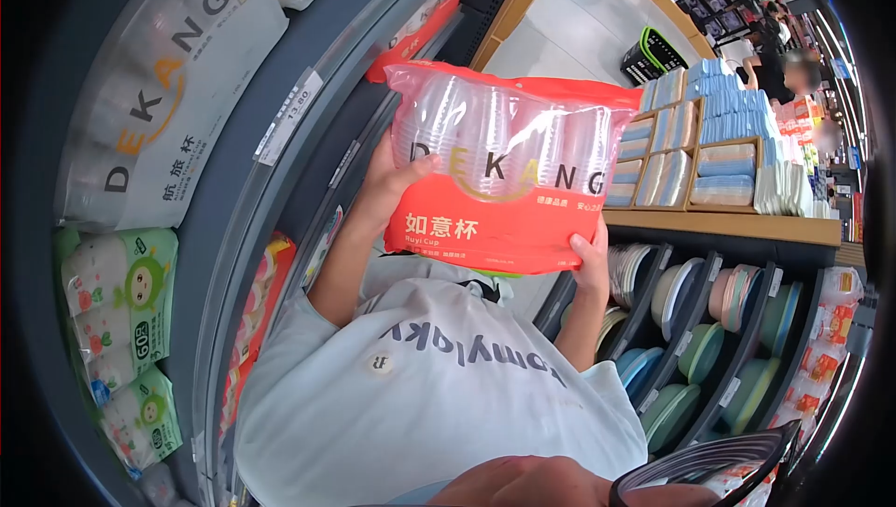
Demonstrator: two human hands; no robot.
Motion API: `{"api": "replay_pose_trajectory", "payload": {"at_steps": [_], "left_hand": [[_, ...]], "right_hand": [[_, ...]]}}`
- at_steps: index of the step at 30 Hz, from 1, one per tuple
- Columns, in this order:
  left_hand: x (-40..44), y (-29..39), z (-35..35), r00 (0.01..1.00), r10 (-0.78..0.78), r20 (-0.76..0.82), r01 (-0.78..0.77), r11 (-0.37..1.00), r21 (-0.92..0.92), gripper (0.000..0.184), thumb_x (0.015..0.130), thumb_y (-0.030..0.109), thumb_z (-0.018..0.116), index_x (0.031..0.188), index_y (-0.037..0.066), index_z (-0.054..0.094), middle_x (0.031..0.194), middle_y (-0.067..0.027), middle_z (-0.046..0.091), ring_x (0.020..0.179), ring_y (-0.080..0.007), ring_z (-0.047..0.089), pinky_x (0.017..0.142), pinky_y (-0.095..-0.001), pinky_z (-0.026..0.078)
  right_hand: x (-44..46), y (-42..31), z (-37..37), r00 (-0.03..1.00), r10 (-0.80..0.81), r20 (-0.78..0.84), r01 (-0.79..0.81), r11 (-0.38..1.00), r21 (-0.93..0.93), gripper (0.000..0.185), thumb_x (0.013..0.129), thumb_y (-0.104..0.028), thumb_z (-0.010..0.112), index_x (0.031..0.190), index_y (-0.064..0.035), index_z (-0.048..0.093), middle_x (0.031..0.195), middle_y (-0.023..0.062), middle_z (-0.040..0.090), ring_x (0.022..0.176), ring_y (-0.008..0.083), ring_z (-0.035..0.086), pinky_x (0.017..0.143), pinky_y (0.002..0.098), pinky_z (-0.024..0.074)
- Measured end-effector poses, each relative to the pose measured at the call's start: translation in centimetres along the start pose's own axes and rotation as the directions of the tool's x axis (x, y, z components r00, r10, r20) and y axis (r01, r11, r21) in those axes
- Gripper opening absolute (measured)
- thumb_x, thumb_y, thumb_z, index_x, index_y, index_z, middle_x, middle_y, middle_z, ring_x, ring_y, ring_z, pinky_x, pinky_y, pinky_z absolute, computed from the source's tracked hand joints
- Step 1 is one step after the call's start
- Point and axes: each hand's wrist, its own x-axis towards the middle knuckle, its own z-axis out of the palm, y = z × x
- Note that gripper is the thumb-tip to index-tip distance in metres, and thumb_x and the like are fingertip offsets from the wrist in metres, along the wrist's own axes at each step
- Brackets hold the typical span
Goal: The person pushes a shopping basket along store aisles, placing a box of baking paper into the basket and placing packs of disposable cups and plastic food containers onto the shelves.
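Note:
A red package of clear plastic cups (504, 171), printed DEKANG, is held up in front of the chest with its printed face showing. My left hand (397, 176) grips its edge at the left of the view, thumb on the front. At the lower right corner, my right hand (590, 260) holds the same package, its thumb on the front. The fingers behind the package are hidden.
A dark shelf (224, 255) at the left carries a clear DEKANG bag (168, 96) and green packs (121, 292). Stacked plates (700, 353) fill a rack at the right, below folded blue goods (737, 115). A black basket (651, 57) and a person (775, 63) are farther off.

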Motion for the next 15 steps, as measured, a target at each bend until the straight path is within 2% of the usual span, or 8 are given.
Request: {"api": "replay_pose_trajectory", "payload": {"at_steps": [2, 6, 11, 15], "left_hand": [[0.3, -0.5, 0.0, 0.998, 0.036, -0.052, -0.035, 0.999, 0.038, 0.071, 0.085, 0.012, 0.073, 0.145, 0.001, 0.038, 0.136, -0.013, 0.055, 0.125, -0.0208, 0.055, 0.109, -0.0372, 0.041], [0.5, -0.2, 0.6, 0.996, 0.074, -0.04, -0.071, 0.995, 0.076, 0.072, 0.085, 0.01, 0.073, 0.146, 0.002, 0.037, 0.137, -0.0132, 0.054, 0.125, -0.0214, 0.055, 0.109, -0.0376, 0.041], [0.5, 0.2, 1.5, 0.993, 0.103, -0.065, -0.101, 0.994, 0.032, 0.072, 0.084, 0.009, 0.073, 0.146, 0.002, 0.037, 0.134, -0.0133, 0.055, 0.123, -0.0213, 0.056, 0.104, -0.0367, 0.046], [0.8, -0.3, 1.9, 0.991, 0.121, -0.064, -0.123, 0.992, -0.015, 0.07, 0.085, 0.007, 0.073, 0.145, 0.002, 0.038, 0.133, -0.0132, 0.056, 0.122, -0.021, 0.057, 0.103, -0.0364, 0.047]], "right_hand": [[0.0, 0.2, 0.2, 0.999, -0.031, -0.034, 0.033, 0.999, 0.039, 0.083, 0.076, -0.032, 0.081, 0.14, 0.0026, 0.042, 0.128, 0.0134, 0.06, 0.117, 0.0225, 0.061, 0.102, 0.0374, 0.0488], [0.0, 0.7, 0.1, 0.997, -0.077, -0.029, 0.08, 0.993, 0.092, 0.079, 0.076, -0.029, 0.079, 0.139, 0.0022, 0.043, 0.126, 0.0137, 0.061, 0.116, 0.0237, 0.062, 0.102, 0.0379, 0.0498], [0.0, 1.0, 1.0, 0.984, -0.14, -0.113, 0.162, 0.964, 0.21, 0.078, 0.076, -0.028, 0.078, 0.138, 0.0025, 0.043, 0.128, 0.0156, 0.059, 0.118, 0.0254, 0.062, 0.102, 0.0391, 0.0502], [0.0, 1.4, 0.7, 0.98, -0.131, -0.149, 0.162, 0.962, 0.22, 0.077, 0.077, -0.027, 0.076, 0.139, 0.0029, 0.042, 0.129, 0.0161, 0.059, 0.118, 0.026, 0.061, 0.103, 0.0397, 0.0494]]}}
